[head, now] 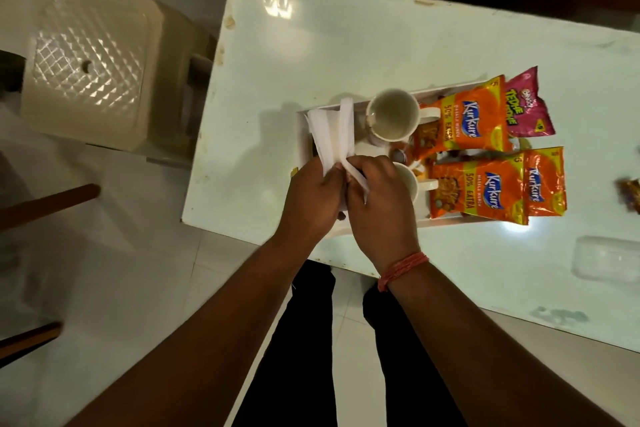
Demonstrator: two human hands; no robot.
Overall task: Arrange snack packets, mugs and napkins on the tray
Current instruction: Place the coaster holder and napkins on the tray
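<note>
A white tray (pixel 302 121) lies near the left end of the white table (pixel 346 52). One white mug (pixel 393 114) stands upright at the tray's far side; a second mug (pixel 414 184) is mostly hidden under my right hand. Three orange Kurkure packets (pixel 471 121) (pixel 485 194) (pixel 543 184) and a pink packet (pixel 526 107) lie on the tray's right side and overhang it. My left hand (pixel 311 198) and my right hand (pixel 381 204) together pinch white napkins (pixel 332 135) above the tray's left part.
A cream plastic stool (pixel 90 69) stands left of the table. A clear plastic container (pixel 606 260) lies near the table's right front, and a dark wrapped item (pixel 632 198) sits at the right edge. Wooden chair legs (pixel 48 204) show at far left.
</note>
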